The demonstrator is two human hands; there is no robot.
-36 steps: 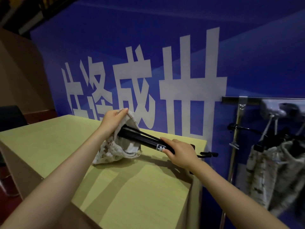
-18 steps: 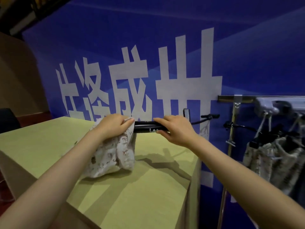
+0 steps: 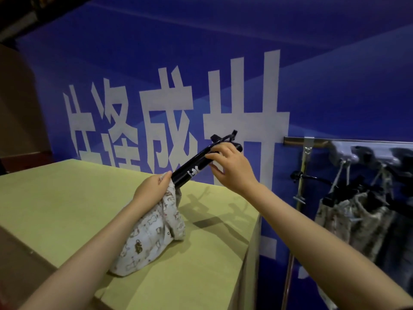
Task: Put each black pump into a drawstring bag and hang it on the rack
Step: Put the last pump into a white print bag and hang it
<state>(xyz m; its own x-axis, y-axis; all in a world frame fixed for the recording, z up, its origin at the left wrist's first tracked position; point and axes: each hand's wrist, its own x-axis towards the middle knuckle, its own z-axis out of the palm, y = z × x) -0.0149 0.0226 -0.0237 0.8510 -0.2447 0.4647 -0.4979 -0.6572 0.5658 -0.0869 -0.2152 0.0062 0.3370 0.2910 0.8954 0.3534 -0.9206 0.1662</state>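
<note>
Your left hand [image 3: 154, 189] pinches the mouth of the printed drawstring bag [image 3: 154, 231] on the worktop [image 3: 67, 198]. Your right hand [image 3: 232, 166] grips the black pump [image 3: 196, 165], tilted, lower end just inside. You're mid-insertion; next, push it down, then hang it on the rack [image 3: 348, 143] to your right.

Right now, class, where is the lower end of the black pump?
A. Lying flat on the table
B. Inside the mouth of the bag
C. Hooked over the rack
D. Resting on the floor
B: the pump slants down into the bag, whose mouth the left hand holds, while the right hand grips the pump's upper part.
</note>
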